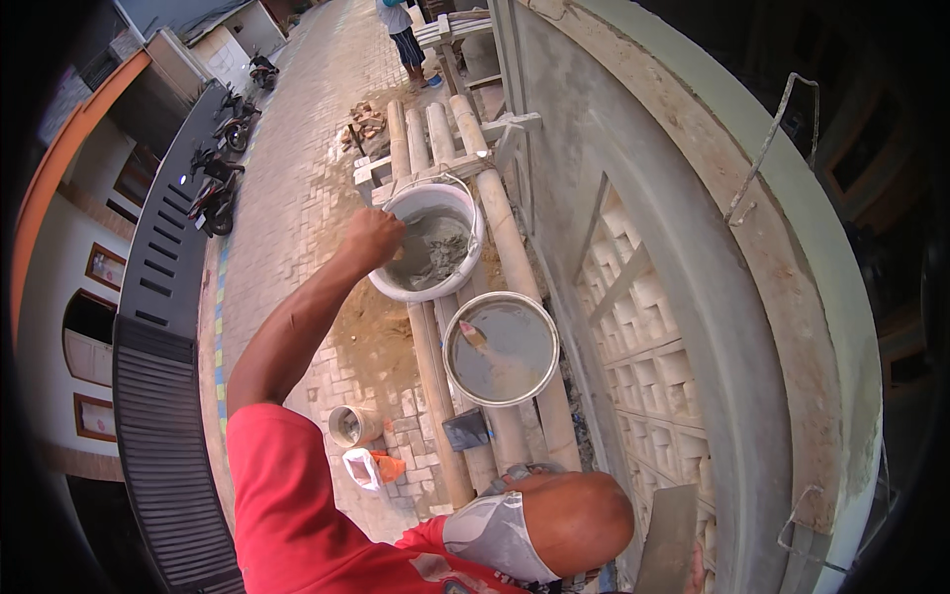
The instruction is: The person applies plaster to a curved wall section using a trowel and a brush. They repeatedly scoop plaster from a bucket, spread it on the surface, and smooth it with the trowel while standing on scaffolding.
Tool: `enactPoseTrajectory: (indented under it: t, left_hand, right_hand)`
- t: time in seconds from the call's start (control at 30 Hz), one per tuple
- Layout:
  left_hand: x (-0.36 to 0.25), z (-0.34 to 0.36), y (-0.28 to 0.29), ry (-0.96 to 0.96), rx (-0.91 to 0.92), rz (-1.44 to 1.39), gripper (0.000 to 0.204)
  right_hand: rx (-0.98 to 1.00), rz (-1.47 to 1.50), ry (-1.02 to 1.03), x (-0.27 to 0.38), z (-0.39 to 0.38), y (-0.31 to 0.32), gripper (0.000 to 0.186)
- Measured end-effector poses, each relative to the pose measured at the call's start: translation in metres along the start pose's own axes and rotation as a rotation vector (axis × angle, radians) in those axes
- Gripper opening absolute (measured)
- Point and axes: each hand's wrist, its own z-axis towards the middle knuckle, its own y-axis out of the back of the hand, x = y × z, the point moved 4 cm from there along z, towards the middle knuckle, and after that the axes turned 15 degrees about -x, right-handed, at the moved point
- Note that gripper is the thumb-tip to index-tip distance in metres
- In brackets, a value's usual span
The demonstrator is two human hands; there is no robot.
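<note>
Head view: left hand (374,238) reaching into white bucket (431,243) of grey mortar (435,249), fingers curled, grip contents hidden. Bucket sits on scaffold poles (515,257), just above second pail (500,348) of wet cement. Right hand (696,572) barely visible at lower edge, holding plastering trowel (668,540) against grey wall (693,277).

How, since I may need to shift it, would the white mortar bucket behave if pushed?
The white bucket is partly full of wet grey mortar, so probably heavy for its size. It rests on round poles above the paving, so a push might tip or slide it. A person's hand is at its rim.
</note>
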Motion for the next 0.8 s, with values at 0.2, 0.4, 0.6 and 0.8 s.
enactPoseTrajectory:
  t: [0.2, 0.4, 0.6, 0.8]
  left_hand:
    - [0.002, 0.015, -0.004, 0.0, 0.025, 0.227, 0.012]
    - [-0.009, 0.011, -0.033, -0.202, 0.008, 0.306, 0.015]
    - [-0.017, 0.014, -0.027, -0.309, -0.006, 0.239, 0.015]
    - [-0.002, 0.028, -0.024, -0.233, 0.198, 0.058, 0.014]
  right_hand:
    - [-0.003, -0.009, 0.004, -0.001, 0.002, 0.0, 0.038]
    - [-0.01, -0.008, 0.004, -0.001, 0.003, -0.001, 0.037]
    - [-0.02, -0.01, 0.004, -0.002, 0.003, 0.0, 0.037]
    - [-0.024, -0.01, 0.012, -0.002, 0.003, -0.001, 0.037]
